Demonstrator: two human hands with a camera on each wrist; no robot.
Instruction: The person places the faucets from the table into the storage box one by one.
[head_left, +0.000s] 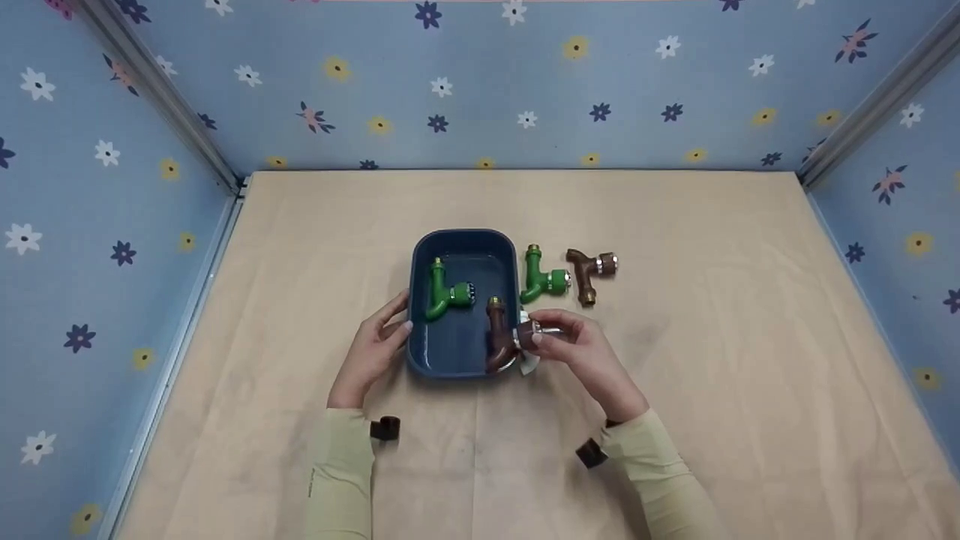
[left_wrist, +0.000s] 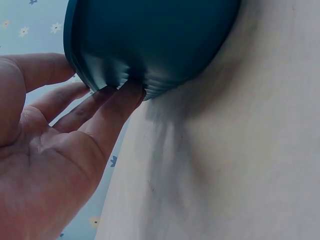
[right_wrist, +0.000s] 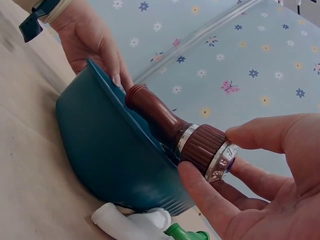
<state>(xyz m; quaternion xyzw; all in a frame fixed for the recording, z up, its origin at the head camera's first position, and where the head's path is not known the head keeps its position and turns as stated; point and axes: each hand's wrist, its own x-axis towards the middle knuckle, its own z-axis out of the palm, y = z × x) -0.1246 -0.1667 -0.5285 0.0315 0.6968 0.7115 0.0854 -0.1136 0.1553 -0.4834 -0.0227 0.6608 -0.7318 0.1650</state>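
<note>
Over the near right rim of the blue basin (head_left: 450,373), my right hand (head_left: 581,341) pinches a brown tap (head_left: 496,330) by its ribbed knob (right_wrist: 204,146), with thumb and fingers at the silver-ringed end. The tap's body leans into the basin, its brass-coloured threaded end pointing away from me. At the basin's left side, my left hand (head_left: 375,349) rests its extended fingers and thumb against the wall and rim (left_wrist: 77,62). Inside the basin lies a green tap (head_left: 439,298).
Right of the basin lie a second green tap (head_left: 534,274) and another brown tap (head_left: 585,276). A white tap (right_wrist: 117,222) sits close against the basin's right wall, partly hidden by my right hand in the head view. Flower-patterned walls (head_left: 480,90) enclose the cloth-covered table (head_left: 750,337).
</note>
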